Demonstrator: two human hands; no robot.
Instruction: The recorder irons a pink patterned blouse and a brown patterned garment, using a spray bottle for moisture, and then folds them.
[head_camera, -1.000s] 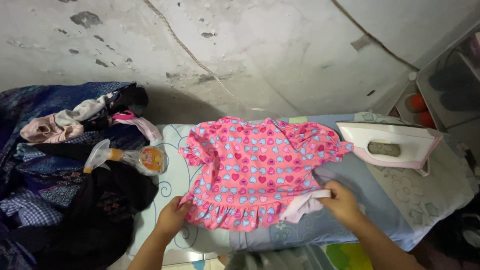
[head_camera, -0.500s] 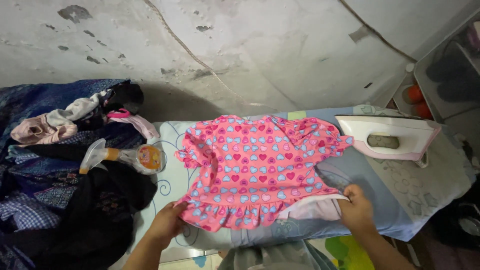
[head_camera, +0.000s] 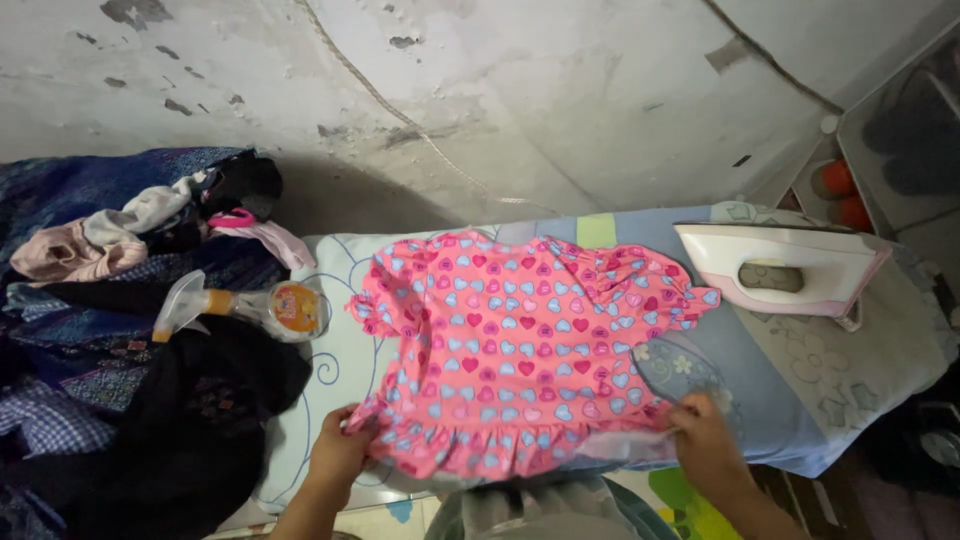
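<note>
1. Cracked, stained grey wall (head_camera: 480, 90) rises behind a padded ironing surface (head_camera: 800, 390) covered in pale blue patterned cloth, seen from above.

2. Spread flat on that surface, roughly at its middle, lies a small pink dress (head_camera: 510, 350) printed with blue and red hearts, neck toward the wall and frilled hem toward the person.

3. At the hem's left corner, the left hand (head_camera: 340, 455) pinches the frill, fingers closed on the fabric.

4. At the hem's right corner, the right hand (head_camera: 705, 445) grips the edge of the dress together with a pale under-layer that shows beneath it; its fingers are curled shut on the cloth.

5. Judging by both hands on the hem and the garment lying nearly smooth, the step in hand looks like straightening and tensioning the dress on the board. Any next move would call for an even pull from both corners, so the frill lies flat without dragging the sleeves out of line.

6. Right of the dress, near its sleeve but apart from it, a white and pink iron (head_camera: 785, 270) lies on the board, untouched.

7. Left of the dress, a clear spray bottle (head_camera: 245, 305) lies on its side at the edge of a heap of dark and mixed clothes (head_camera: 120, 340).
</note>
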